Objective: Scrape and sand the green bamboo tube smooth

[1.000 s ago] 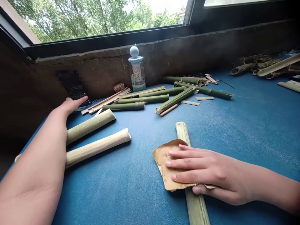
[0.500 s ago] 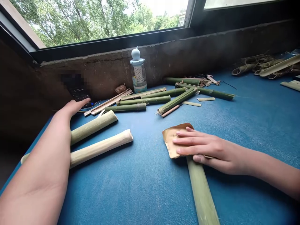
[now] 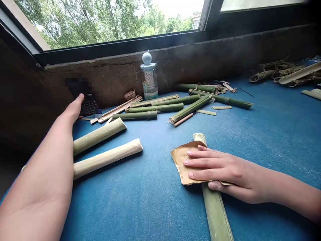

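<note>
My right hand is wrapped over a tan sheet of sandpaper with printing on its back. The sheet lies bent across a pale green bamboo piece, whose far end shows beyond it. My left arm reaches far forward on the left. There my left hand has its thumb at the edge of a dark, partly blurred phone by the wall, and the other fingers are mostly hidden. Beside my left forearm lie a peeled, whitish bamboo piece and a greener bamboo piece.
Several green bamboo sticks lie towards the wall, with a pencil-like stick and a ball of twine. A clear bottle with a blue lid stands behind them. More bamboo is piled at the far right of the blue table.
My right hand and the sandpaper have slid towards me along the bamboo, uncovering its far end. My left thumb has drawn back from across the phone to its left edge.
</note>
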Available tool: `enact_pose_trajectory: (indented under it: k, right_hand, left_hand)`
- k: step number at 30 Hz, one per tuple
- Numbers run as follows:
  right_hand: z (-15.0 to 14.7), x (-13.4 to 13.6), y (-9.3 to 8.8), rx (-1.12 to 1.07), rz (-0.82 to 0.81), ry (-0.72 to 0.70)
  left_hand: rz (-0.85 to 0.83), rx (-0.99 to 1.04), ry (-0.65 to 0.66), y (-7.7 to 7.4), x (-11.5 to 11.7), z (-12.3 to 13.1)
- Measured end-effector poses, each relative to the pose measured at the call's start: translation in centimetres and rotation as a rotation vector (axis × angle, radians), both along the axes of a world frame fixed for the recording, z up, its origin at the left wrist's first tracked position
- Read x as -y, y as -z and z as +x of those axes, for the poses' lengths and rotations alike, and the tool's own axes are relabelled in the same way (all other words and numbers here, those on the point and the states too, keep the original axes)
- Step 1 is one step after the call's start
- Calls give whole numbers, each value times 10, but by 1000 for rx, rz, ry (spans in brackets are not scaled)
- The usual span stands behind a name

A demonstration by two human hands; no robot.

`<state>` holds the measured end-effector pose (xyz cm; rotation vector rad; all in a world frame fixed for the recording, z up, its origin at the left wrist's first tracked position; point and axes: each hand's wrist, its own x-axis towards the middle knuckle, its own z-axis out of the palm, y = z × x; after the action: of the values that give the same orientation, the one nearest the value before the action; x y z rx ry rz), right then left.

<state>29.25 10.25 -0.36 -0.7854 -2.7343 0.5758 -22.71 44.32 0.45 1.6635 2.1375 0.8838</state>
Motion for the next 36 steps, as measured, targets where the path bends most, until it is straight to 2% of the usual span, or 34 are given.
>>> enact_pose_trajectory:
  k: [3, 8, 11, 13, 17, 22, 27, 32, 36]
  right_hand:
    - [0, 1, 0, 5, 10, 0]
    - [4, -4, 1, -52, -6, 7]
    - [4, -4, 0, -72, -5, 141]
    - [2, 0, -2, -61, -11, 189]
    - [3, 1, -2, -72, -90, 6]
    - [12, -8, 2, -44, -18, 234]
    - [13, -4, -1, -46, -63, 98]
    - [19, -7, 3, -89, -16, 308]
    - [13, 0, 3, -66, -58, 225]
  left_hand:
    - [-30, 126, -96, -3, 4, 8]
    - [-38, 244, -116, -9, 11, 15]
    - [-80, 272, -103, -10, 14, 14]
    - [-115, 266, -72, -8, 15, 11]
    - [-148, 232, 11, -2, 16, 4]
    - [-122, 197, 18, 0, 12, 2]
    - [-166, 140, 57, 0, 13, 0]
    - [-189, 80, 61, 4, 15, -7]
    - [-170, 84, 84, 6, 14, -9]
